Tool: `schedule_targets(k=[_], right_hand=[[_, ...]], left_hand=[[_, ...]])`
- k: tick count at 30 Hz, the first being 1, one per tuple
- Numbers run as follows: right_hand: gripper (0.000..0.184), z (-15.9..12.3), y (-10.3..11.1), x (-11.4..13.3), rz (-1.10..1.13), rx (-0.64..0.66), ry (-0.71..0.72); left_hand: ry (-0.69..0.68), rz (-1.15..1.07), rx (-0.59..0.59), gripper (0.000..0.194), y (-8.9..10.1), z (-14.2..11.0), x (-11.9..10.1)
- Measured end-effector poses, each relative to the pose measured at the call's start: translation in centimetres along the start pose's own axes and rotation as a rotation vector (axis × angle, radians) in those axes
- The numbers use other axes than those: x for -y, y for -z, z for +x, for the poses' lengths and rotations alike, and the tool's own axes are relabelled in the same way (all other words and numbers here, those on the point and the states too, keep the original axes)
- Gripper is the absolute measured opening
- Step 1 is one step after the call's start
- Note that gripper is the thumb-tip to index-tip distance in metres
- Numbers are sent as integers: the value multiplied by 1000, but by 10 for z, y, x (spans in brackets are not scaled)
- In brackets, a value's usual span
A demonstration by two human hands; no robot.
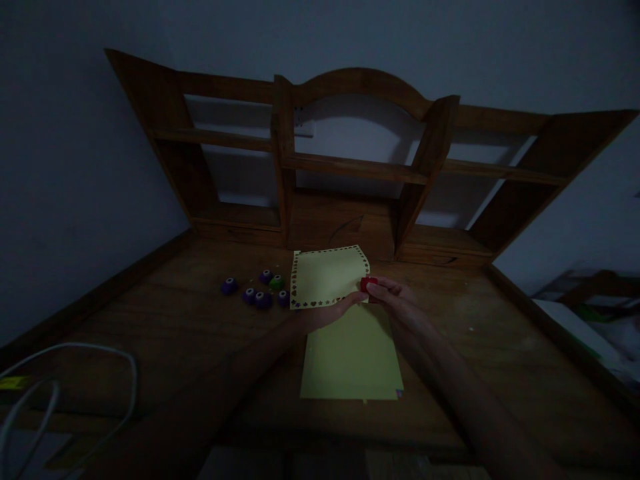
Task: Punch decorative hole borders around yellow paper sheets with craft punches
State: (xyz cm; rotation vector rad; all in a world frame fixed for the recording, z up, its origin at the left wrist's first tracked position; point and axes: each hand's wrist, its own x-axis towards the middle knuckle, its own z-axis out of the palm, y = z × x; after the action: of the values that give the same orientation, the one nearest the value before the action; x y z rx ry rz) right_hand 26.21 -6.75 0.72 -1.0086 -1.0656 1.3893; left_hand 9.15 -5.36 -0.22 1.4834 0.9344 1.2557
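Note:
A pale yellow sheet (327,273) with shaped holes along its left, top and bottom edges is raised a little off the desk. Its lower right part meets a small red craft punch (369,283). My right hand (397,298) is closed on the punch, thumb on its near side. Beneath the sheet's bottom edge, my left hand (343,307) grips the paper, its fingertips close to the punch and partly hidden. More plain yellow paper (353,357) lies flat under both wrists.
To the left sit several purple craft punches (263,300) and a green one (276,283). A wooden shelf unit (350,167) stands along the back of the desk (190,333). A white cable (133,373) loops at the left front. The room is dim.

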Motion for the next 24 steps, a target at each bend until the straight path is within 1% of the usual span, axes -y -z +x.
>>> schedule_targets(k=[2,4,7,9,12,14,16,18,20,24], right_hand=[[28,0,0,-1,-5,-8,15],[28,0,-1,-3,-11,-25,27],[27,-1,-2,-3,-23,-41,46],[27,-2,-2,-3,-14,-46,66],[25,-2,-3,-4,8,-50,96],[26,-1,-4,-5,22,-43,96],[27,0,-5,-7,48,-29,88],[27,0,-7,-9,72,-19,83],[27,-1,-10,-11,80,-12,83],[25,-4,-15,-12,79,-4,89]], left_hand=[[7,41,77,49,0,1,4],[10,84,94,47,1,1,8],[-29,146,44,49,2,0,9],[-57,156,27,50,1,-1,6],[-29,84,70,47,-3,-3,-3],[3,-1,114,45,-8,-5,-8],[13,-82,132,45,-13,-7,-12],[9,-136,120,48,-18,-10,-13],[14,-180,81,48,-22,-14,-14],[73,-244,49,42,-24,-21,-19]])
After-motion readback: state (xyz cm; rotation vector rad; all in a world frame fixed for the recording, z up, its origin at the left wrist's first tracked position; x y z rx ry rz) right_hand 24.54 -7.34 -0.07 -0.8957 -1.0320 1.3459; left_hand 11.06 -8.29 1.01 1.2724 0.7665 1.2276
